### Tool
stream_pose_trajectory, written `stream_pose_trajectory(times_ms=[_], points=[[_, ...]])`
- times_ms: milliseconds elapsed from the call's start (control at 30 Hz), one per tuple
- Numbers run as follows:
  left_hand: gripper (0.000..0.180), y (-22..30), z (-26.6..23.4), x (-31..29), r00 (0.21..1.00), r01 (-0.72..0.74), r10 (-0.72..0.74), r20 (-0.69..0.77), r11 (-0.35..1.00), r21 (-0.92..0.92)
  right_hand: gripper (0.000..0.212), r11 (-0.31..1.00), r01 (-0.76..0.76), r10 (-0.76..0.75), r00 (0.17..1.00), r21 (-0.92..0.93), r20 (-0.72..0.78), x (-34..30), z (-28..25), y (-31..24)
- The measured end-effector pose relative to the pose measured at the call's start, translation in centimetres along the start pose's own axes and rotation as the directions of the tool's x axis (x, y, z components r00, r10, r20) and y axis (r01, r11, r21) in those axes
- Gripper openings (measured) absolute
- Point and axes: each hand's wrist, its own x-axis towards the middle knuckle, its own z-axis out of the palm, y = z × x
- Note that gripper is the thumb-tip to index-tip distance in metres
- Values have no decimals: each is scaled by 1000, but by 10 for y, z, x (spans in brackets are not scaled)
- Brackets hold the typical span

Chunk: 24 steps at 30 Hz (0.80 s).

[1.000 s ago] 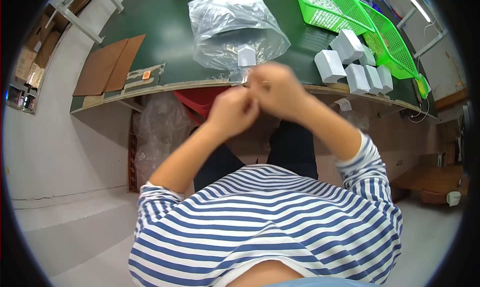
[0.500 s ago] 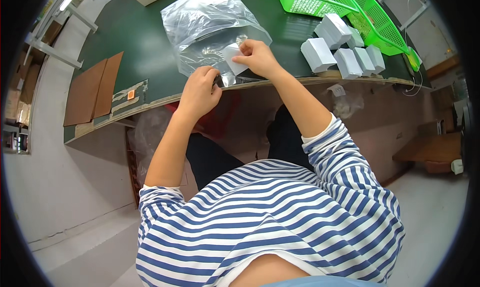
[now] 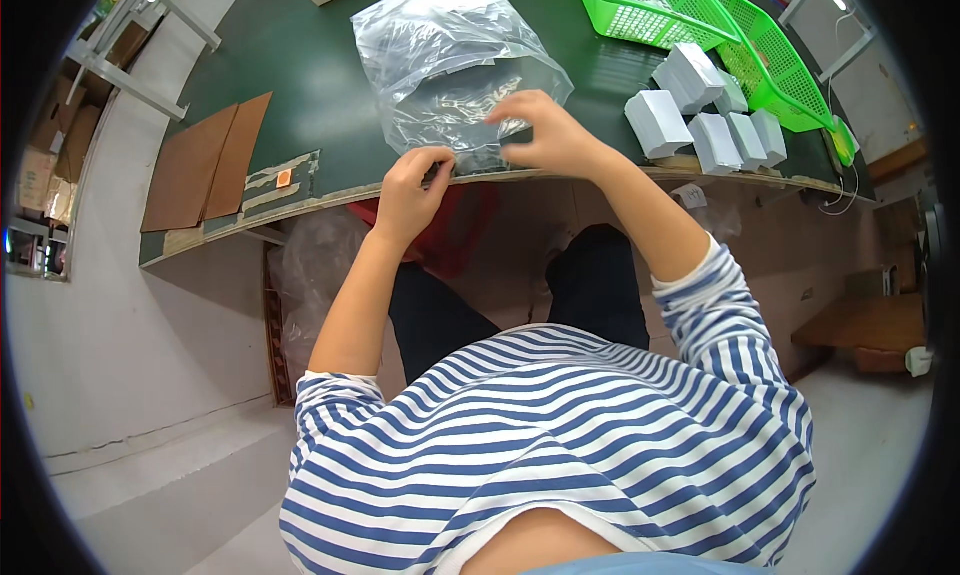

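Observation:
A large clear plastic bag [image 3: 440, 40] lies on the dark green table, its open mouth toward me. Small pieces show through the film near that mouth, too indistinct to name. At the table's front edge my left hand [image 3: 412, 190] is closed in a pinch, and what sits between its fingertips is hidden. My right hand [image 3: 555, 140] is over the right side of the bag's mouth, thumb and fingers apart, with nothing seen in it. The fingertips are slightly blurred.
Several stacks of white cards [image 3: 660, 125] stand to the right, before two green plastic baskets [image 3: 670, 25]. On the left lie brown cardboard sheets [image 3: 205, 165] and a small orange square [image 3: 284, 178]. The table's front edge [image 3: 330, 207] is worn. Something red [image 3: 455, 240] is below it.
The white card that was in my right hand is no longer seen, and those fingers have spread apart. My left hand stays pinched at the edge. The whole view has shifted slightly.

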Motion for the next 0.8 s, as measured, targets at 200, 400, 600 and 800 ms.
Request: stream_pose_trajectory(times_ms=[200,400,600,800], points=[[19,-3,6,2,990,-18,9,-144,998,-58,41,901,273,-362,901,-336,-239,-17,40,-10],[29,45,-16,58,824,-260,399,-401,897,359,13,790,386,-550,790,-477,-271,-15,44,3],[32,-26,-37,127,929,-242,103,355,895,375,9,688,414,-646,724,-596,-243,-10,40,-28],[55,-43,-18,106,764,215,-260,591,965,147,9,715,424,-642,712,-556,-283,22,12,-46]])
